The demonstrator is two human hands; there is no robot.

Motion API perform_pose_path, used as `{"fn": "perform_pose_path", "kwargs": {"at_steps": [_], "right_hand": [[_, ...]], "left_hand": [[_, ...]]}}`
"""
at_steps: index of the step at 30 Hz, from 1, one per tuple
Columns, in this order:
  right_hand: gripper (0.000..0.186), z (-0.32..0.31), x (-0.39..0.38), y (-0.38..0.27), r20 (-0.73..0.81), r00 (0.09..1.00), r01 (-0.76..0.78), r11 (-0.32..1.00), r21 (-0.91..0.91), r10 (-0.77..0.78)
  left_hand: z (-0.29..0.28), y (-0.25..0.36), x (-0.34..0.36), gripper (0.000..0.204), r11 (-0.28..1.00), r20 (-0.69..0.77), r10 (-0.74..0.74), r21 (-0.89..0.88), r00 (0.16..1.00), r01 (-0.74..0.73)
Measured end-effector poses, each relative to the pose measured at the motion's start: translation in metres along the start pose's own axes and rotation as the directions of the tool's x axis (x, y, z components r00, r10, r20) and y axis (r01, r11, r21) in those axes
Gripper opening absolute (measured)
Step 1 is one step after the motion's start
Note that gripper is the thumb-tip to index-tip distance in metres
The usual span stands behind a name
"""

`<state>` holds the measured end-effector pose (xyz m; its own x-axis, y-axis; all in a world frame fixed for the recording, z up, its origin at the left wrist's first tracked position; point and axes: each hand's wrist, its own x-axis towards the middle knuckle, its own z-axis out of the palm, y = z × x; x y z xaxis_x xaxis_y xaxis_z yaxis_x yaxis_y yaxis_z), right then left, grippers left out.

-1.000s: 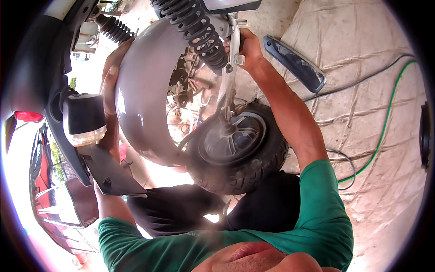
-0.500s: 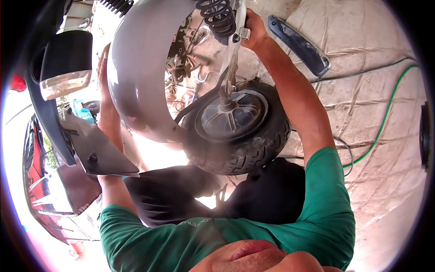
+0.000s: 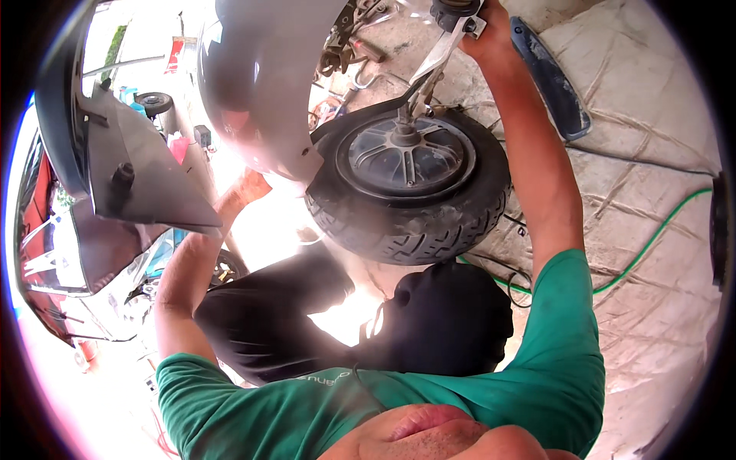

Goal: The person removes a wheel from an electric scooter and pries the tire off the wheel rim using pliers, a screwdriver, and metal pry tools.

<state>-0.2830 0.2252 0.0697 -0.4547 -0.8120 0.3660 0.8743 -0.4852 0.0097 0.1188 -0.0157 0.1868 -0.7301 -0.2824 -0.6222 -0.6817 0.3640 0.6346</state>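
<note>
Wheel (image 3: 410, 241) is blocking centre, fender (image 3: 261, 92) is walling off far left. Gap is running between fender and strut (image 3: 441, 57); right side, hose (image 3: 644, 253) is crossing floor (image 3: 652, 337).

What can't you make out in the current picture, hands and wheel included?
All in the head view:
- Left hand: fingers hidden by the grey fender; grip unclear.
- Right hand: fingers mostly hidden behind the metal bracket or cut off by the top edge.
- Shock absorber: upper part cut off by the top edge.
- Wheel: underside turned away.
- Black object: cut off by the dark right rim.
</note>
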Motion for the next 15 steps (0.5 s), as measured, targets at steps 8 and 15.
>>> {"fn": "perform_pose_path", "kwargs": {"at_steps": [8,15], "right_hand": [[0.044,0.008,-0.124,0.035,-0.611,0.725,-0.404,0.522,-0.751,-0.318],[0.054,0.03,-0.259,0.091,-0.64,0.686,-0.233,0.728,-0.645,-0.347]], "left_hand": [[0.024,-0.037,0.039,0.058,0.901,0.007,0.08,-0.428,0.997,-0.069],[0.061,-0.031,0.08,0.056,0.564,-0.058,0.213,-0.808,0.975,-0.171]]}}
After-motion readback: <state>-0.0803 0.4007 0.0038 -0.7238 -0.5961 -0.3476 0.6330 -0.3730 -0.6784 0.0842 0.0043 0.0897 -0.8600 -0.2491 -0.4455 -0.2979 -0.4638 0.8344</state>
